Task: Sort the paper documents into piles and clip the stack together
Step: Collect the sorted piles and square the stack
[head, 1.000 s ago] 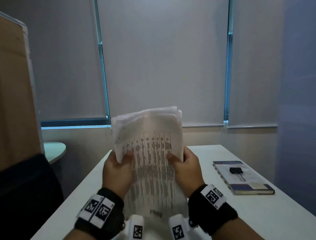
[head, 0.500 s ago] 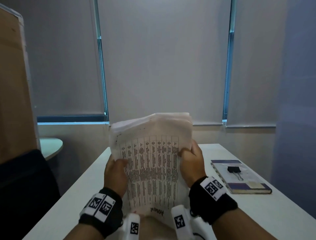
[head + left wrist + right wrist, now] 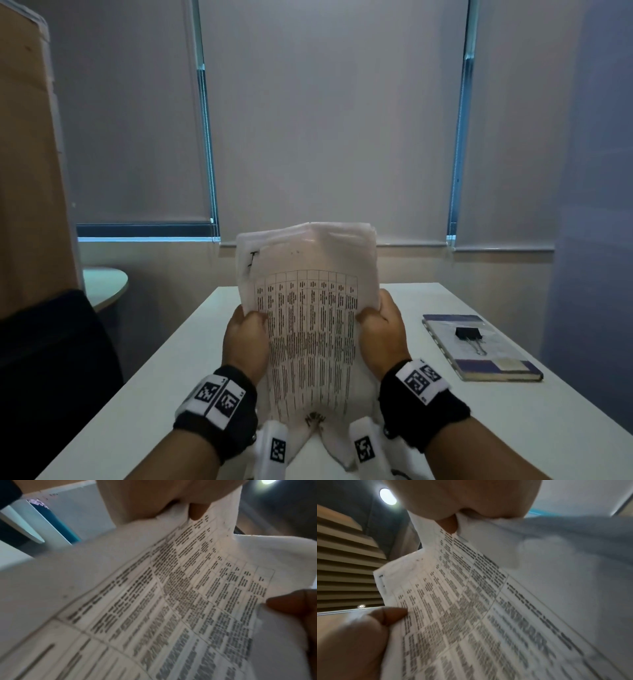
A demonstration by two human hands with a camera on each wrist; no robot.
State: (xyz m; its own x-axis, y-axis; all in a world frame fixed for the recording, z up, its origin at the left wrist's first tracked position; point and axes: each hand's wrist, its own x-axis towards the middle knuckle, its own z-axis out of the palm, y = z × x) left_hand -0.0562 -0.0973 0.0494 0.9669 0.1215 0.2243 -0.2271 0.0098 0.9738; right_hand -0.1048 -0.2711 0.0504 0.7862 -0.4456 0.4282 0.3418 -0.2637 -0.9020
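A stack of printed papers (image 3: 310, 329) with a table of text stands upright on its bottom edge over the white table (image 3: 496, 428). My left hand (image 3: 245, 337) grips the stack's left edge, thumb in front. On the opposite edge my right hand (image 3: 380, 334) grips the same way. In the left wrist view the printed sheet (image 3: 180, 601) fills the frame, my thumb pressing its top edge. The right wrist view shows the sheet (image 3: 471, 608) pinched under my thumb. A black binder clip (image 3: 470, 336) lies on a notebook (image 3: 479, 349) to the right, untouched.
A brown board or box (image 3: 30, 154) stands at the far left, with a dark chair back (image 3: 51, 377) below it and a small round table (image 3: 102, 284) behind. Window blinds (image 3: 335, 120) cover the wall beyond the table's far edge.
Both hands shifted outward from the front of the stack to its side edges, and the stack dropped lower and straightened upright, its sheets more even at the top.
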